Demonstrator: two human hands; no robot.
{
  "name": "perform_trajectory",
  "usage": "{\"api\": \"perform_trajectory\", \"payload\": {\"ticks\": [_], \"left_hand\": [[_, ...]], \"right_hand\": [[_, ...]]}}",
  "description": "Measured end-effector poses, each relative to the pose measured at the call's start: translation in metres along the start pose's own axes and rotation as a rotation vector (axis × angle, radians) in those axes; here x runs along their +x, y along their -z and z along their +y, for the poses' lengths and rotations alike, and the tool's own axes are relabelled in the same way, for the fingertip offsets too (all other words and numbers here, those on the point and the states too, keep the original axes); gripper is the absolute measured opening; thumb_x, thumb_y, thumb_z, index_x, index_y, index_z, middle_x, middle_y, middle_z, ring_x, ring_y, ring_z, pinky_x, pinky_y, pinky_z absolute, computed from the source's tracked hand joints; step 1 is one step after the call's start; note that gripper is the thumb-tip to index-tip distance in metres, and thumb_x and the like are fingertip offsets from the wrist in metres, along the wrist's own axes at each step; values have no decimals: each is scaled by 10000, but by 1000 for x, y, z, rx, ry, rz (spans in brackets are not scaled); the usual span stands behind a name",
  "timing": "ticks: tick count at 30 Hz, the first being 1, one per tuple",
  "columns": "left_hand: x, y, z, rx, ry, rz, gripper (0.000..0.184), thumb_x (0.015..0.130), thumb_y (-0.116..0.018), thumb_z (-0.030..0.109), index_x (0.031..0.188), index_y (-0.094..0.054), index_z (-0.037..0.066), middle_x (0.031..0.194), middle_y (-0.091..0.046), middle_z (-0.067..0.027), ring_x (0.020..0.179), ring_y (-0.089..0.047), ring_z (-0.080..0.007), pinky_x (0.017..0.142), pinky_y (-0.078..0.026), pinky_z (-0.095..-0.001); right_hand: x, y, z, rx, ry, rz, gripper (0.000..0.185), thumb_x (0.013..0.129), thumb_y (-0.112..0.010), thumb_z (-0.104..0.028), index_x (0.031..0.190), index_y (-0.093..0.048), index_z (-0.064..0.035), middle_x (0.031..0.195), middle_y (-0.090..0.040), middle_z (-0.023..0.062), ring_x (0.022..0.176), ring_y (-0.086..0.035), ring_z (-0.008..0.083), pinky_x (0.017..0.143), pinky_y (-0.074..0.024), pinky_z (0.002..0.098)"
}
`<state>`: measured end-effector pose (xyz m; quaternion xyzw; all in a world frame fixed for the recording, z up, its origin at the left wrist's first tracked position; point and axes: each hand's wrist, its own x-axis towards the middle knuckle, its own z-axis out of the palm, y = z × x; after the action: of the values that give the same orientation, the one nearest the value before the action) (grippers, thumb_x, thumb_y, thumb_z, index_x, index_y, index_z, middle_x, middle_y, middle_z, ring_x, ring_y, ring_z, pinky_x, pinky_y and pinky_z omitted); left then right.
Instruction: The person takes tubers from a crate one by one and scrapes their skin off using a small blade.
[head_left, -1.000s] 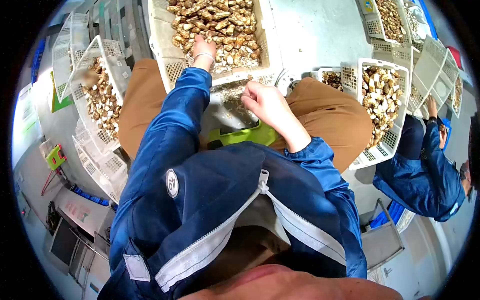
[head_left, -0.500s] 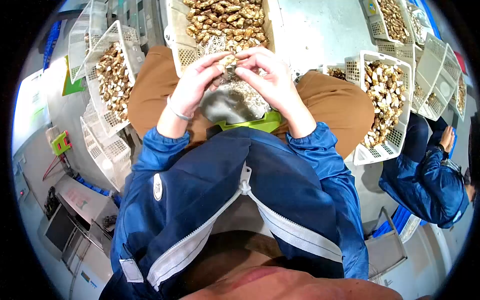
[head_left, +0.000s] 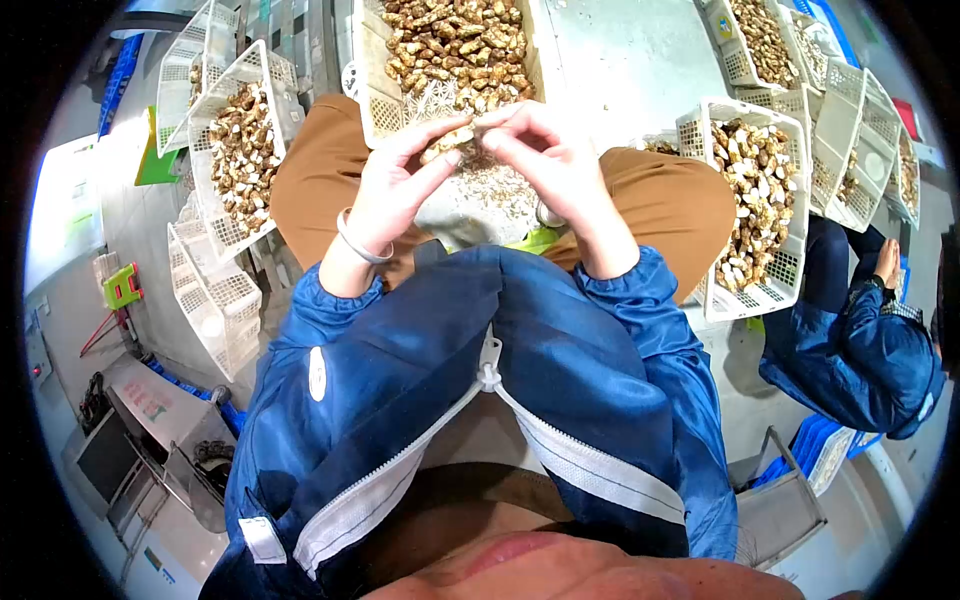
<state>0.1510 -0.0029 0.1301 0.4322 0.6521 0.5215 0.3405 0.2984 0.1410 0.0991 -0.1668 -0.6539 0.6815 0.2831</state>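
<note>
Between thumb and fingers, my left hand (head_left: 405,185) pinches a small brown-and-white mushroom piece (head_left: 449,145). My right hand (head_left: 545,160) is closed beside it, its thumb and fingers pressed together; what they hold, if anything, is too small to make out. Both hands are above my lap, in front of a white basket (head_left: 541,70) with many brown mushroom pieces (head_left: 455,45). Small debris (head_left: 490,195) lies beneath the hands, between my knees.
White baskets of mushroom pieces stand at the left (head_left: 283,105) and right (head_left: 795,235), with more at the upper right (head_left: 735,55). A co-worker in a blue jacket (head_left: 850,350) sits at the far right. A green-and-red stool-like object (head_left: 122,287) is at the left.
My left hand has come back from the mushroom basket to my right hand and holds a piece. Since the middle frame, the hands have moved slightly apart and the view has shifted.
</note>
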Motion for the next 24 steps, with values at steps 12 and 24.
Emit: {"api": "perform_trajectory", "payload": {"ticks": [12, 24], "left_hand": [[7, 6, 5, 582, -315, 44, 362, 831, -665, 28, 1193, -657, 49, 1047, -675, -121, 961, -631, -295, 843, -512, -355], [8, 11, -1, -156, 352, -31, 357, 944, -617, 112, 1293, -615, 37, 1017, -626, 3, 862, -528, -54, 723, -440, -209]], "right_hand": [[7, 0, -2, 269, -198, -18, 90, 875, -716, -88, 864, -659, -19, 905, -674, 31, 819, -601, 71, 717, -491, 233], [14, -1, 9, 312, -187, -91, 105, 885, -721, -99, 874, -664, -12, 1000, -695, 76, 901, -639, 102, 757, -528, 249]]}}
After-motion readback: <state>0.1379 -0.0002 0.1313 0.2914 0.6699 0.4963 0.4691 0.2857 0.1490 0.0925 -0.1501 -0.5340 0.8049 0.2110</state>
